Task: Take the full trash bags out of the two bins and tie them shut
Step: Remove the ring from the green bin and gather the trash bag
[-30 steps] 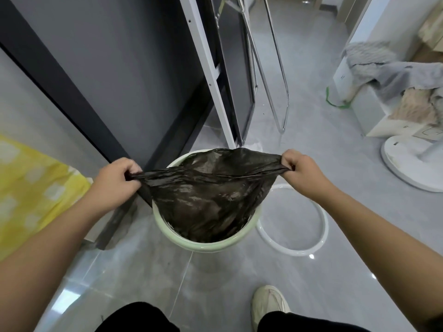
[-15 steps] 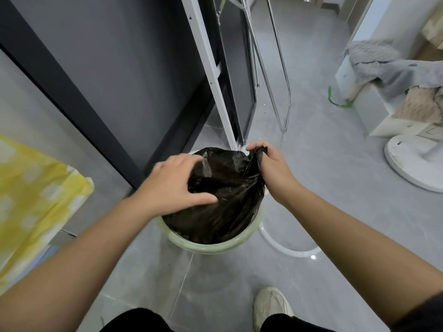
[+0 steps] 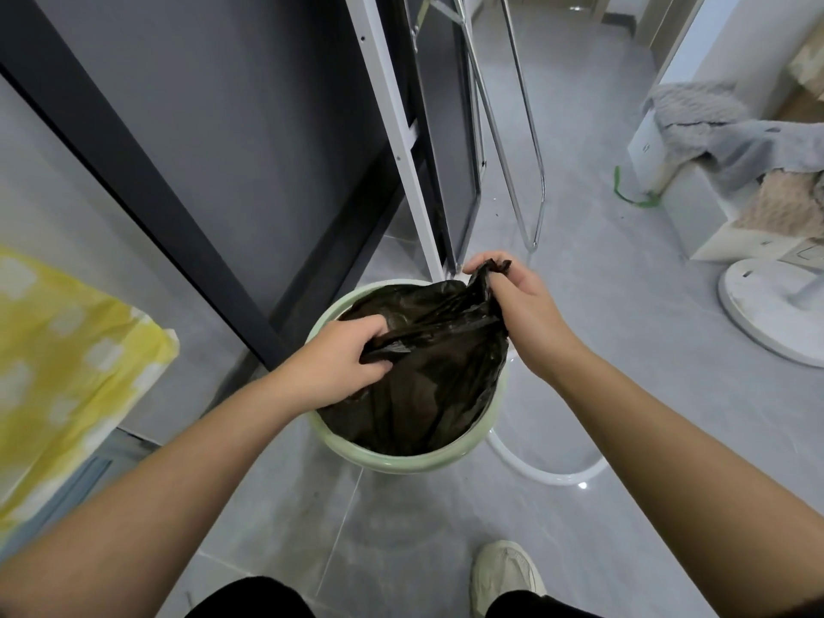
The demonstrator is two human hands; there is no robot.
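Note:
A black trash bag (image 3: pixel 428 385) sits inside a pale green round bin (image 3: pixel 401 461) on the grey floor in front of me. My left hand (image 3: pixel 339 359) grips a bunched corner of the bag at the bin's left side. My right hand (image 3: pixel 517 301) pinches the other gathered corner at the bin's far right, with a tuft of plastic sticking up above the fingers. The bag's top edge is drawn together between the two hands, and its contents are hidden.
A white ring (image 3: pixel 548 470) lies on the floor right of the bin. A folded white frame and a metal rack (image 3: pixel 526 171) lean behind it. A white round fan base (image 3: pixel 767 305) and draped cloths (image 3: pixel 735 140) are at right. Yellow fabric (image 3: pixel 67 359) is at left; my shoe (image 3: pixel 504 577) below.
One second ago my hands held the bag's edge stretched wide apart. They have come in over the bin, gathering the top edge into two bunched corners.

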